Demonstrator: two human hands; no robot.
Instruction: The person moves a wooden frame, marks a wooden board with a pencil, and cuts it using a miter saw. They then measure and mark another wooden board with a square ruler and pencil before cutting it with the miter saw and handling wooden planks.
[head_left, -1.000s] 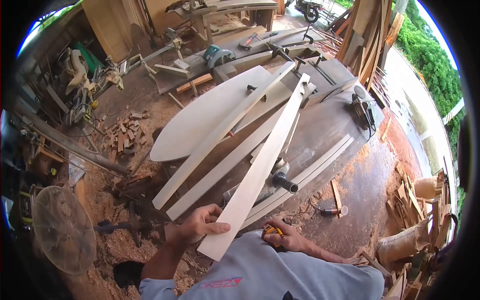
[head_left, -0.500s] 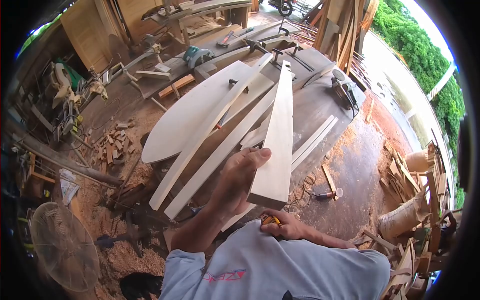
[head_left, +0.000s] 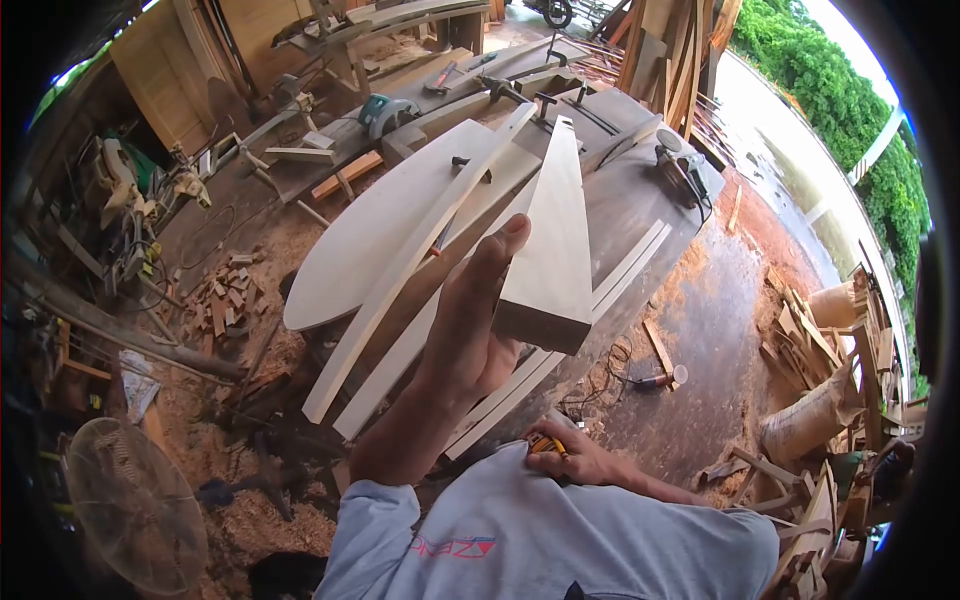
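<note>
A long pale wooden board (head_left: pixel 550 250) points away from me, its thick near end raised toward the camera. My left hand (head_left: pixel 470 310) supports it from the left and below, thumb upright along its side; the fingers beneath are partly hidden. Low against my shirt, my right hand (head_left: pixel 580 458) is closed around a yellow and black tape measure (head_left: pixel 543 446). Beyond the held board lie a narrow curved strip (head_left: pixel 400 290), another long strip (head_left: pixel 390 378) and a rounded pale panel (head_left: pixel 355 235). Thin strips (head_left: pixel 628 268) rest to the right on the workbench (head_left: pixel 640 215).
A circular saw (head_left: pixel 388 117) and a hammer (head_left: pixel 440 78) lie toward the back. An angle grinder (head_left: pixel 682 172) sits at the bench's right edge. A fan (head_left: pixel 135 505) stands at lower left. Sacks (head_left: pixel 812 420) and scrap wood are on the right; shavings cover the floor.
The board's near end has risen and shifted slightly right, with my left hand moving up beneath it. My left thumb has lifted off its top face. My right hand stays nearly still.
</note>
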